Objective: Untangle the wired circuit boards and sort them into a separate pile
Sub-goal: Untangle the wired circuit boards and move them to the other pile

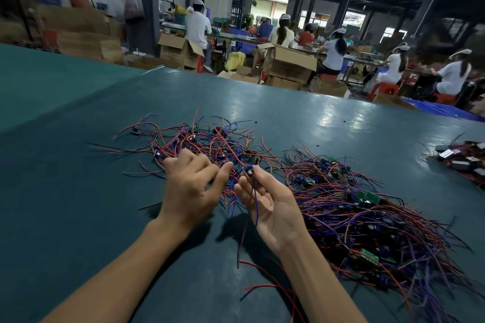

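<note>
A loose tangle of wired circuit boards point(210, 141) with red, blue and purple leads lies spread on the dark green table point(78, 191) ahead of my hands. A denser pile of wired boards point(367, 207), some showing green faces, lies to the right. My right hand point(267, 199), palm up, pinches one small board point(248, 171) between thumb and fingertips; its purple and red wires hang down past my palm. My left hand point(190, 183), palm down with fingers bent, rests on the near edge of the loose tangle; whether it grips any wires is hidden.
A small heap of boxy black and silver parts with wires point(464, 158) lies at the right edge of the table. A few stray wires point(270, 288) lie near my right forearm. Beyond the far edge, seated workers and cardboard boxes point(288, 63) fill the hall.
</note>
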A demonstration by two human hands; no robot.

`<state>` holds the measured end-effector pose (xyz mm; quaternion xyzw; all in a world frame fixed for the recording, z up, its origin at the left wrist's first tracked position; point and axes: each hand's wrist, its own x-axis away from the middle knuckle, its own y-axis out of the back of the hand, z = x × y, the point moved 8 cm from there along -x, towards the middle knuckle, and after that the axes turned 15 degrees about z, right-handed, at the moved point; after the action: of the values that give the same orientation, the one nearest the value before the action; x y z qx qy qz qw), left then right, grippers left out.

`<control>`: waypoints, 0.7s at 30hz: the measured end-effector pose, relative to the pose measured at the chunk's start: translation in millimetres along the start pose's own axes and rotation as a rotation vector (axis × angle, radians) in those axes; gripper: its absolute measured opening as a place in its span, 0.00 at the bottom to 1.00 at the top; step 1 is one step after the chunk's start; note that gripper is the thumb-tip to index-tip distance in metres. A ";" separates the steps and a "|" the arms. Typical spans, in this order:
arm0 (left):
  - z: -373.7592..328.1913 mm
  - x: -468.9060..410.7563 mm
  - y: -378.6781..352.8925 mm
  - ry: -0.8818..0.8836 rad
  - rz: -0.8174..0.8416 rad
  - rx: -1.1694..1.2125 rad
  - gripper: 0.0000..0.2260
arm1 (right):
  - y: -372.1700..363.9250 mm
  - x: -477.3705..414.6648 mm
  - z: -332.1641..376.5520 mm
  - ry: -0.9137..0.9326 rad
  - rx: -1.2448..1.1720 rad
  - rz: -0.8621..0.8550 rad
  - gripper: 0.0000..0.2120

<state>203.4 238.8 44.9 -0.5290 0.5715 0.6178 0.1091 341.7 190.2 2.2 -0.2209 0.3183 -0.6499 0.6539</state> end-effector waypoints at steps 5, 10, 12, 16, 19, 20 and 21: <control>7.1 5.3 -40.8 0.346 0.366 0.760 0.22 | -1.4 1.0 -5.0 -0.047 0.159 0.022 0.09; 11.7 11.2 -64.4 0.657 0.422 1.553 0.17 | -0.4 -0.7 -3.3 0.004 0.258 0.012 0.13; 15.6 10.5 -64.1 0.650 0.424 1.554 0.16 | -0.6 -0.8 -3.1 0.009 0.300 0.010 0.12; 22.1 10.9 -62.1 0.672 0.380 1.549 0.14 | -1.8 -0.3 -7.5 -0.047 0.397 0.041 0.07; 35.5 8.6 -56.8 0.710 0.256 1.543 0.11 | -4.4 -1.2 -10.6 -0.120 0.451 0.089 0.07; 42.5 8.2 -54.6 0.729 0.211 1.536 0.09 | -6.4 -1.1 -12.6 -0.160 0.475 0.118 0.08; 49.8 8.4 -52.5 0.749 0.170 1.529 0.07 | -8.5 -0.2 -15.0 -0.204 0.501 0.152 0.08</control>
<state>212.4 292.7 -3.2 -0.4346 0.8672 -0.1472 0.1932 325.2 191.8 -2.3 -0.0923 0.0959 -0.6316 0.7637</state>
